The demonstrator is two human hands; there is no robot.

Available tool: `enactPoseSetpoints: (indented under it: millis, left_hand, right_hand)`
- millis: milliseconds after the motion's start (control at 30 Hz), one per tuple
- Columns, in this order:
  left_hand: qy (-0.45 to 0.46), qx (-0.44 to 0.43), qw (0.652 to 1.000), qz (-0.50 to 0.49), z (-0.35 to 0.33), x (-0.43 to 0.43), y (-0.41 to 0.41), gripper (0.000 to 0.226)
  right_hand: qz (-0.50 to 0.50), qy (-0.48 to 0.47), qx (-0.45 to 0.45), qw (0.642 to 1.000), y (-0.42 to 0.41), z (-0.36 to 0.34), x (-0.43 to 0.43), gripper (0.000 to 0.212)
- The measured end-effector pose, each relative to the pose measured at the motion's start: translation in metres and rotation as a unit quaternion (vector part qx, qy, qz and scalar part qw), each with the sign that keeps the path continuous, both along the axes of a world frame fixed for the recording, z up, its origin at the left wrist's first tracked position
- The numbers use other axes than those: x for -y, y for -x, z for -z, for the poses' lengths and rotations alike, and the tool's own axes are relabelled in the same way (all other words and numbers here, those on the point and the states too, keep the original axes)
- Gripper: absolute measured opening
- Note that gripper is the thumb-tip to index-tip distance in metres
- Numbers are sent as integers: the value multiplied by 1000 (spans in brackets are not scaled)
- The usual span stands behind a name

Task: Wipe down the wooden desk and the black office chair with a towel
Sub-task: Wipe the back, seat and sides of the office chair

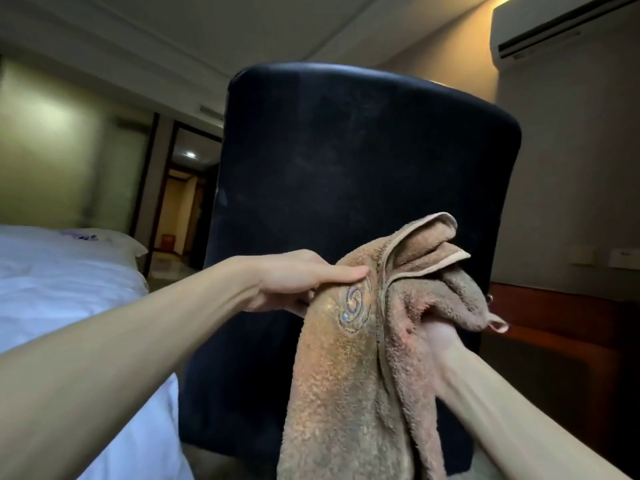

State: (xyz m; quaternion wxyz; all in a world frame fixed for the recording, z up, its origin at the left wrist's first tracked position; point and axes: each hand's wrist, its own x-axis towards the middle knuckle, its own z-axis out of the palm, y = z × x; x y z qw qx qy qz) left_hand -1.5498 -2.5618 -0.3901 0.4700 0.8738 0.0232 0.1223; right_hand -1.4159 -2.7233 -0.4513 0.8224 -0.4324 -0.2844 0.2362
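The black office chair fills the middle of the head view, its tall backrest facing me. A brown fluffy towel with a small embroidered swirl hangs bunched in front of the backrest. My left hand pinches the towel's left upper edge, thumb on top. My right hand is mostly buried in the towel's folds and grips it from below. The wooden desk shows as a reddish-brown surface behind the chair on the right.
A bed with white sheets lies close on the left. An open doorway leads to a lit hallway behind. An air conditioner hangs high on the right wall.
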Motion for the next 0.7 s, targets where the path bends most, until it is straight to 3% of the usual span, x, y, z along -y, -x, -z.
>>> enactPoseSetpoints:
  millis: [133,200,233,300,333,400,433,500,567,633,700]
  left_hand:
    - [23,59,997,-44,2,-1,-3,32]
    - [52,108,989,-89,-4,-2,-8,32]
    - [63,134,983,-108,-9,-2,-10,31]
    - [64,174,973,-140,-17,-2,-13,27]
    - [53,186,969,-156,-21,-2,-13,24]
    - [17,196,962,-189,-27,-2,-15,23]
    - [-7,196,960,-201,-29,-1,-17,25]
    - [-56,203,955,-209,-32,3,-22,27]
    - [-73,199,963,-168,-34,13,-25,20]
    - [-59,159,982,-88,-37,28,-26,21]
    - [-64,115,990,-45,-40,38,-25,39]
  right_hand:
    - [-19,37,0,999,6,6,2,47]
    - [-20,45,15,999,5,11,3,37]
    - [5,94,45,995,2,17,3,29]
    - [74,256,118,956,4,36,8,28]
    - [60,334,152,928,9,43,11,26]
    - [51,394,224,890,14,48,16,25]
    - [74,358,255,895,16,45,17,29]
    - [108,189,246,945,22,26,17,30]
    - [57,74,202,975,33,2,12,28]
    - [-18,26,144,989,43,-16,5,66]
    - [-69,-2,78,995,49,-28,2,86]
